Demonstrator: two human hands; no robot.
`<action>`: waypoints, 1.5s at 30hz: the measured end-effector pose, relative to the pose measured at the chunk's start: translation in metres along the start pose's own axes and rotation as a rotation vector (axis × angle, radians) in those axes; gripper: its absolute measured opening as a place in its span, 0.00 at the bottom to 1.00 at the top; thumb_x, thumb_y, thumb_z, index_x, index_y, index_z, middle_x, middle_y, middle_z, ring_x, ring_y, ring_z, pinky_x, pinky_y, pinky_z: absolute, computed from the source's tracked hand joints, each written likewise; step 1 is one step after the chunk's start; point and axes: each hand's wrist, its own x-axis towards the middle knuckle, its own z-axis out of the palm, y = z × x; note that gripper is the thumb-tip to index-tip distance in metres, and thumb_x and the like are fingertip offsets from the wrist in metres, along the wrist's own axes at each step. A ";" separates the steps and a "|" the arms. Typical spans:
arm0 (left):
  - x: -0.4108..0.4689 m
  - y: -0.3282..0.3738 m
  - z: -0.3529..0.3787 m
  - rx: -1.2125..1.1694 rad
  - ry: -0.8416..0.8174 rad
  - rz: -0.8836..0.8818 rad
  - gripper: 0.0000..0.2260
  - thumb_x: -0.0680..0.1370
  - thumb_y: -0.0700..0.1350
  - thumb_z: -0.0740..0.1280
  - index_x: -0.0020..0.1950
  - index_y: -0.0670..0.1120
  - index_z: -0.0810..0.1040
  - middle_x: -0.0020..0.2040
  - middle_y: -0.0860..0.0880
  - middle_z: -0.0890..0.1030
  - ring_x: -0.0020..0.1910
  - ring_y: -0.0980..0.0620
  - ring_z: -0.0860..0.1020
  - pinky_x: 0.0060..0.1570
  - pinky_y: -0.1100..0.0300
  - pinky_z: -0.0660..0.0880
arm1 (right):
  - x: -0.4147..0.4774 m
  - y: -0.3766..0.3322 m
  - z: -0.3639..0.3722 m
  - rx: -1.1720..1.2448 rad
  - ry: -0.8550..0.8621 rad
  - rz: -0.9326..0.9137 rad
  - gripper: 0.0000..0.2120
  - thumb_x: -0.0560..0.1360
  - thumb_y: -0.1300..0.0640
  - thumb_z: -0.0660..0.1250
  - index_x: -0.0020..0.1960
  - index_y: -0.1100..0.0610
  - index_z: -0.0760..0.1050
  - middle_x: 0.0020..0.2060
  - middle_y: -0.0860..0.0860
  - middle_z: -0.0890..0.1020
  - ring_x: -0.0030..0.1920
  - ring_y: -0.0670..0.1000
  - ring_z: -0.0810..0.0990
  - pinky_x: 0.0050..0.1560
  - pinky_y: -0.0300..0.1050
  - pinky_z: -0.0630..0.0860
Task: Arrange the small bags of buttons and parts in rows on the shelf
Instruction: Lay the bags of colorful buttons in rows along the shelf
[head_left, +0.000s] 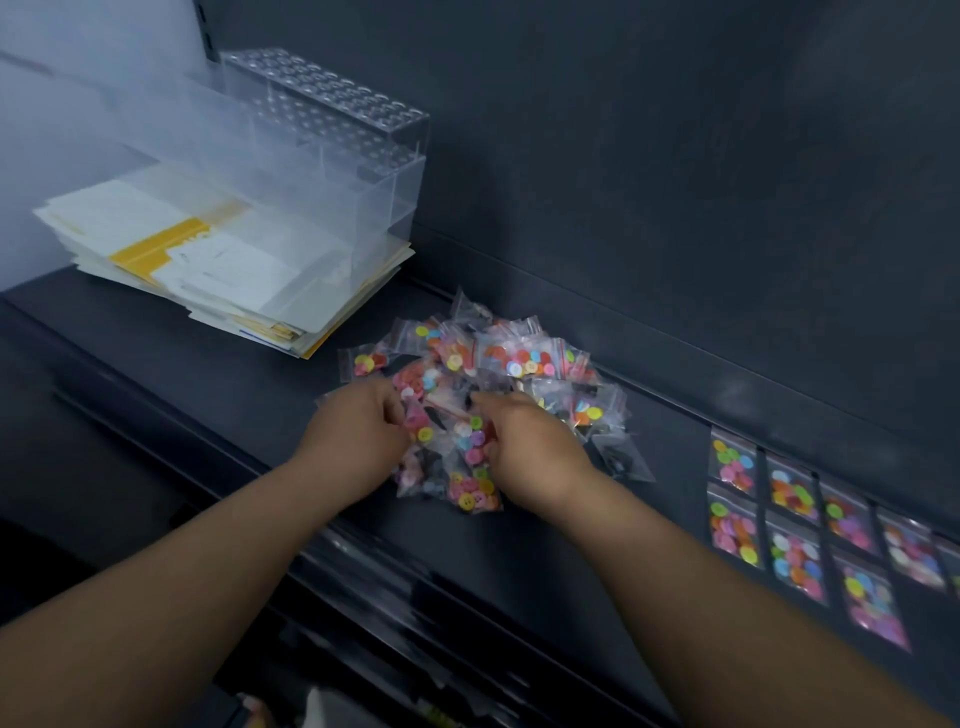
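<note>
A loose pile of small clear bags (519, 358) filled with coloured buttons and dark parts lies in the middle of the dark shelf (218, 384). Both hands rest on the pile's near side. My left hand (358, 431) has its fingers curled onto a bag of pink buttons. My right hand (530, 447) pinches at bags by a bag of mixed buttons (475, 441). Whether either hand has a bag gripped is hidden by the fingers. On the right, several button bags (795, 525) lie flat in two rows.
A stack of papers and card packs (208, 260) lies at the shelf's left, with a clear acrylic holder with holes (332, 130) on top. The dark back wall (675, 182) rises right behind the pile. A lower shelf edge (415, 597) runs in front.
</note>
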 end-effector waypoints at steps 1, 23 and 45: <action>-0.001 -0.001 0.000 -0.050 0.019 -0.028 0.06 0.69 0.36 0.68 0.36 0.44 0.73 0.34 0.48 0.76 0.35 0.49 0.74 0.34 0.57 0.70 | 0.002 -0.001 -0.002 -0.005 -0.006 0.004 0.22 0.74 0.64 0.60 0.66 0.52 0.69 0.62 0.54 0.73 0.59 0.57 0.75 0.56 0.47 0.74; -0.080 0.140 0.075 -0.928 -0.414 -0.238 0.04 0.77 0.37 0.62 0.47 0.44 0.76 0.34 0.46 0.80 0.31 0.52 0.79 0.29 0.62 0.76 | -0.123 0.095 -0.043 1.226 0.171 0.228 0.14 0.77 0.62 0.63 0.59 0.49 0.73 0.33 0.44 0.78 0.31 0.42 0.75 0.33 0.37 0.70; -0.164 0.248 0.213 -0.745 -0.531 -0.188 0.06 0.75 0.38 0.69 0.39 0.46 0.76 0.35 0.47 0.83 0.33 0.54 0.80 0.36 0.60 0.73 | -0.288 0.314 -0.040 0.736 0.509 0.686 0.19 0.72 0.66 0.64 0.61 0.56 0.69 0.33 0.52 0.83 0.39 0.49 0.82 0.43 0.44 0.78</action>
